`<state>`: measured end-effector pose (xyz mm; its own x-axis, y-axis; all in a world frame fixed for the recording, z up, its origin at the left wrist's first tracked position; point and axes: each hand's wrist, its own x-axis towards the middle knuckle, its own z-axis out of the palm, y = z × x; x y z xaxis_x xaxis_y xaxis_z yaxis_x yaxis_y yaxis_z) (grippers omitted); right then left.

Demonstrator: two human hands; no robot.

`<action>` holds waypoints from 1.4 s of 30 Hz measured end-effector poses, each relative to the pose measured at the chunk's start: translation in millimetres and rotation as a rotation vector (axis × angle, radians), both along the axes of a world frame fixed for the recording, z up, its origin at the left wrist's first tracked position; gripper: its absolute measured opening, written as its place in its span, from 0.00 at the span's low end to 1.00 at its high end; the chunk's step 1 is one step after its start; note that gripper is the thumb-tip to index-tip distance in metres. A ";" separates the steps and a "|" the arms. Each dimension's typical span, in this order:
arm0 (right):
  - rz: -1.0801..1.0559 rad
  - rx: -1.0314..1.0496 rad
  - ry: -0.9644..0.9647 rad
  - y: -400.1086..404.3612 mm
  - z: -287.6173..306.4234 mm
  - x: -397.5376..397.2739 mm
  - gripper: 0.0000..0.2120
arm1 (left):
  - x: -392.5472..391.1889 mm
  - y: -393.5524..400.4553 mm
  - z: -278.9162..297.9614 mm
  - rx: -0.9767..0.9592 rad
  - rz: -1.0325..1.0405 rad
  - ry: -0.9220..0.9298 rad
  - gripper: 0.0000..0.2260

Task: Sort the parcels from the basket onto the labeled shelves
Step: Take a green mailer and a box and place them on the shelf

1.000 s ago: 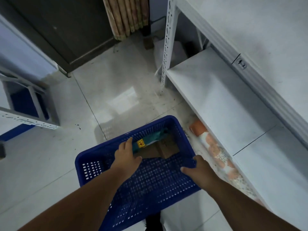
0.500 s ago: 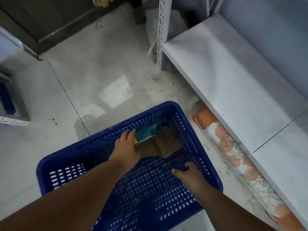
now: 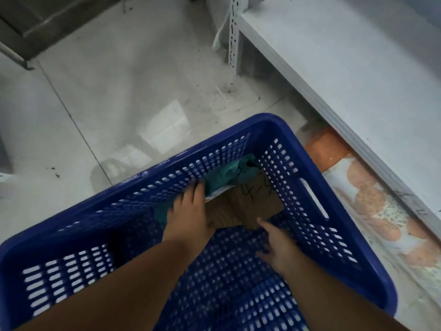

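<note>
Inside the blue perforated plastic basket, the left hand presses flat on the green plastic mailer, seemingly clearing the brown cardboard parcel; the right hand, fingers spread and empty, reaches toward it.

Glossy grey tiled floor (dusty) beside white shelving.

Blue basket is open on top, so I can get in from above. Near floor of it is bare mesh. Far right corner is packed: brown cardboard parcel with the green bag parcel against the far wall. Left hand and right hand crowd that corner. Right of the basket, white shelf is bare; patterned roll lies on the floor between them.
</note>
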<state>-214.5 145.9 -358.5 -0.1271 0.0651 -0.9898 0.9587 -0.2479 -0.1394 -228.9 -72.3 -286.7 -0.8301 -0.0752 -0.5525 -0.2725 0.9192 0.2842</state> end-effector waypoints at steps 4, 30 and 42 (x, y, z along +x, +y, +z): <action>-0.168 -0.089 0.036 -8.6 -23.1 -11.0 0.22 | -3.7 -1.3 -16.8 -0.068 0.041 0.096 0.45; -0.366 -0.134 0.068 0.9 13.3 -9.3 0.18 | 66.1 -50.8 64.2 0.152 0.455 0.141 0.21; -0.234 -0.134 0.128 23.7 192.0 5.3 0.05 | 58.5 -42.2 215.6 0.243 0.566 0.165 0.24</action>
